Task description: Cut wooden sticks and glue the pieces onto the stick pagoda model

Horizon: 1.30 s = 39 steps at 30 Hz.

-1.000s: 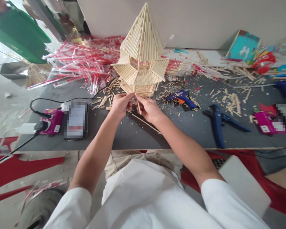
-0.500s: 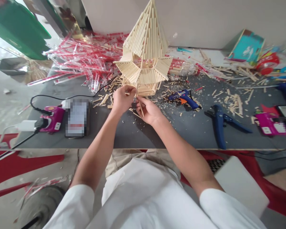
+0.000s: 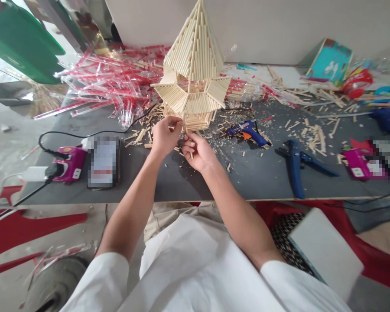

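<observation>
One thin stick (image 3: 191, 155) sat in your curled right hand (image 3: 199, 151), close beside your left hand (image 3: 165, 136), whose hold, if any, was unclear. Right of them lay a blue glue gun (image 3: 245, 130); just beyond stood the stick tower (image 3: 195, 65).

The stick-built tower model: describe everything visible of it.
The stick-built tower model stands upright on the dark table. Pale, wooden-looking sticks laid side by side form its steep pointed roof, flared slanted panels below, and low base. Gaps show beneath the roof. The left hand partly hides its lower front; the right hand is close by; contact is unclear.
</observation>
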Motion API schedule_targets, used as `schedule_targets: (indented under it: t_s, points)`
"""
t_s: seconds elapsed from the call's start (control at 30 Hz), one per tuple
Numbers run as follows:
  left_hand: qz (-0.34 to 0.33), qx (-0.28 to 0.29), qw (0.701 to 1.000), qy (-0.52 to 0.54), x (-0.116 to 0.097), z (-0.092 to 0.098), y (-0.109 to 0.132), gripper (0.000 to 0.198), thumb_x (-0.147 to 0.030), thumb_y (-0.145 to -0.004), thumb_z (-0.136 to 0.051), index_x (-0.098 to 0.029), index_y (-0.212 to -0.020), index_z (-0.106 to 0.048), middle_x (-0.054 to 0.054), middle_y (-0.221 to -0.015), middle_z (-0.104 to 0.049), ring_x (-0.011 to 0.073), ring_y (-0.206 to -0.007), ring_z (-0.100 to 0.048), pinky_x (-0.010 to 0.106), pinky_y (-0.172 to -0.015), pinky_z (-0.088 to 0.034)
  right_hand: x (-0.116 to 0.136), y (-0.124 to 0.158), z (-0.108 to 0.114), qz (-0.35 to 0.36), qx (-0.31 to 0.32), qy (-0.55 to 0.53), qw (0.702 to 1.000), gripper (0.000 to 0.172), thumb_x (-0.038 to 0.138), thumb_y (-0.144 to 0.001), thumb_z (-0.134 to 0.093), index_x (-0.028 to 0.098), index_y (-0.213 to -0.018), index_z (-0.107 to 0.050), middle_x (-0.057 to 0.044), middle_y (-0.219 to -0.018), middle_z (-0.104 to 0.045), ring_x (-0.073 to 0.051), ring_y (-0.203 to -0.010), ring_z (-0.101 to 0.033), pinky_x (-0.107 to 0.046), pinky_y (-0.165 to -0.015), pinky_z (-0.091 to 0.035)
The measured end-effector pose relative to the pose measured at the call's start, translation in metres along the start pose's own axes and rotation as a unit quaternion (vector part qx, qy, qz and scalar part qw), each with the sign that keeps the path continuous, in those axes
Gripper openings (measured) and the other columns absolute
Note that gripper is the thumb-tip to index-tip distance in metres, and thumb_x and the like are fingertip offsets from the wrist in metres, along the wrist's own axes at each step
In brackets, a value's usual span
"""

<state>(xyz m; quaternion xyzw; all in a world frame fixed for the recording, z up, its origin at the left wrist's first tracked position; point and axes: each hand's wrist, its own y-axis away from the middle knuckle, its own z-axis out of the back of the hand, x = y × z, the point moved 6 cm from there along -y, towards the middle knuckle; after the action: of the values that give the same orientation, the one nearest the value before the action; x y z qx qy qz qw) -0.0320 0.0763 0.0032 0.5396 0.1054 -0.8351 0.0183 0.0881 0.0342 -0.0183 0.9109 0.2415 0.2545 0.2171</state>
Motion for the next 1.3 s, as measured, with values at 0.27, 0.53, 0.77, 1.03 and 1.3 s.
schedule_targets:
  t_s: [0.27,0.53,0.77,1.03,1.3]
  points:
    - [-0.011,-0.006,1.000,-0.012,0.000,-0.002,0.001,0.015,-0.028,-0.093,-0.066,-0.019,-0.100,-0.075,0.004,-0.094,-0.077,0.0112,-0.071,-0.062,0.018,-0.060,-0.047,0.002,-0.005,-0.003,0.007,0.005,-0.014,1.000,0.029,0.010,-0.106,-0.049,0.019,-0.078,-0.053,0.007,-0.064,-0.052,0.000,-0.047,-0.035,-0.007,-0.041,-0.027]
    - [-0.017,-0.018,0.999,-0.024,-0.002,-0.002,0.002,0.013,-0.026,-0.093,-0.067,-0.019,-0.100,-0.075,0.004,-0.092,-0.076,0.0115,-0.075,-0.064,0.019,-0.066,-0.048,0.003,-0.009,-0.004,0.000,0.002,-0.002,1.000,0.029,0.011,-0.107,-0.050,0.019,-0.079,-0.054,0.007,-0.065,-0.052,0.000,-0.046,-0.036,-0.008,-0.041,-0.029]
    - [-0.015,-0.019,0.999,-0.027,-0.001,-0.002,0.002,0.013,-0.026,-0.093,-0.068,-0.019,-0.101,-0.076,0.003,-0.092,-0.076,0.0114,-0.072,-0.063,0.020,-0.068,-0.048,0.004,-0.011,-0.004,0.009,-0.005,0.012,1.000,0.028,0.009,-0.105,-0.052,0.019,-0.079,-0.055,0.007,-0.066,-0.052,-0.001,-0.048,-0.037,-0.010,-0.042,-0.032]
    - [-0.020,-0.020,0.999,-0.035,-0.003,-0.002,0.003,0.012,-0.024,-0.093,-0.068,-0.019,-0.101,-0.075,0.003,-0.093,-0.077,0.0107,-0.071,-0.063,0.022,-0.071,-0.049,0.004,-0.011,-0.006,0.011,0.010,0.007,1.000,0.032,0.010,-0.107,-0.049,0.019,-0.077,-0.053,0.008,-0.066,-0.049,-0.001,-0.048,-0.035,-0.009,-0.044,-0.031]
    - [-0.022,-0.025,0.999,-0.022,-0.003,-0.002,0.004,0.011,-0.024,-0.092,-0.069,-0.019,-0.100,-0.075,0.003,-0.090,-0.075,0.0100,-0.070,-0.062,0.021,-0.071,-0.048,0.005,-0.015,-0.003,0.027,0.019,0.026,0.999,0.027,0.009,-0.101,-0.059,0.021,-0.078,-0.052,0.009,-0.064,-0.047,-0.003,-0.050,-0.036,-0.012,-0.046,-0.034]
